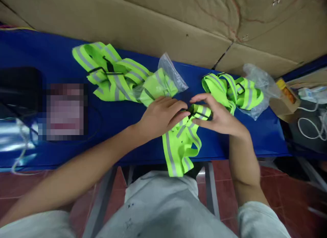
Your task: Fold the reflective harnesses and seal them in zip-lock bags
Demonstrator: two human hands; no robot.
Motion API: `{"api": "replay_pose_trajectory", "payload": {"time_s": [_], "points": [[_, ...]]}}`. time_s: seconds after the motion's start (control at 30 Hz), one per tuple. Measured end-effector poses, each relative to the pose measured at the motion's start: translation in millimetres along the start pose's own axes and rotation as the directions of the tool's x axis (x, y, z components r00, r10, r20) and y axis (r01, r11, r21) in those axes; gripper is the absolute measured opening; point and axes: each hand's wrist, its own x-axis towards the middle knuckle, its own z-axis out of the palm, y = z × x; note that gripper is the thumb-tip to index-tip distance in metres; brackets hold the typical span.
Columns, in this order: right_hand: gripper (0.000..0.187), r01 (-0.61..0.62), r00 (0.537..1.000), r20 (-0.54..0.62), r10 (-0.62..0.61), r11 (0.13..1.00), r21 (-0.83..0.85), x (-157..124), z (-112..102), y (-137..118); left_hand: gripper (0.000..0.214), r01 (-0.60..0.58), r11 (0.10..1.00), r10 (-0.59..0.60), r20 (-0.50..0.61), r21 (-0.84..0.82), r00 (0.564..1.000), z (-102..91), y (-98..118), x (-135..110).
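Note:
A neon-yellow reflective strap harness (pixel 170 152) with grey stripes lies in front of me and hangs over the table's front edge. My left hand (pixel 165 114) pinches its upper part, thumb and fingers closed near a black buckle. From the other side, my right hand (pixel 217 116) curves thumb and fingers around a rolled loop of the same strap. Behind my left hand is a larger pile of reflective straps (pixel 120 74), partly inside a clear plastic bag (pixel 172 72). Another bundle of reflective straps (pixel 227 88) rests behind my right hand, beside a second plastic bag (pixel 263 84).
The blue table (pixel 265 135) backs onto brown cardboard panels (pixel 158 30). At the right stand a small open cardboard box (pixel 287 100) and a white cable (pixel 310 132). A dark object (pixel 20 91) and a blurred-out item (pixel 65 112) are on the left.

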Motion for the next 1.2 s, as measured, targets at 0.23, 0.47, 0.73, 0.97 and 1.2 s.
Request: {"api": "replay_pose_trajectory", "payload": {"time_s": [0.23, 0.47, 0.73, 0.97, 1.2], "points": [[0.047, -0.253, 0.907, -0.177, 0.383, 0.828, 0.500, 11.4, 3.8, 6.0, 0.088, 0.057, 0.936, 0.023, 0.222, -0.347, 0.975, -1.4, -5.1, -0.6], [0.042, -0.384, 0.828, 0.027, 0.560, 0.531, 0.755, 23.0, 27.7, 2.3, 0.068, 0.025, 0.903, -0.009, 0.038, -0.429, 0.999, 7.3, -9.2, -0.2], [0.060, -0.447, 0.841, 0.094, 0.532, 0.587, 0.675, 17.1, 35.6, 4.0, 0.036, -0.286, 0.911, 0.279, -0.068, -0.298, 0.958, -3.5, -1.1, 0.9], [0.074, -0.101, 0.930, -0.285, 0.231, 0.908, 0.406, 14.2, 32.9, 4.5, 0.018, 0.246, 0.699, -0.458, -0.156, -0.671, 0.875, 0.6, 12.1, 1.5], [0.100, 0.260, 0.869, -0.363, -0.336, 0.934, -0.243, 13.2, 40.5, 4.5, 0.030, 0.428, 0.026, -0.688, 0.294, -0.904, 0.664, -8.7, 11.8, 10.0]]}}
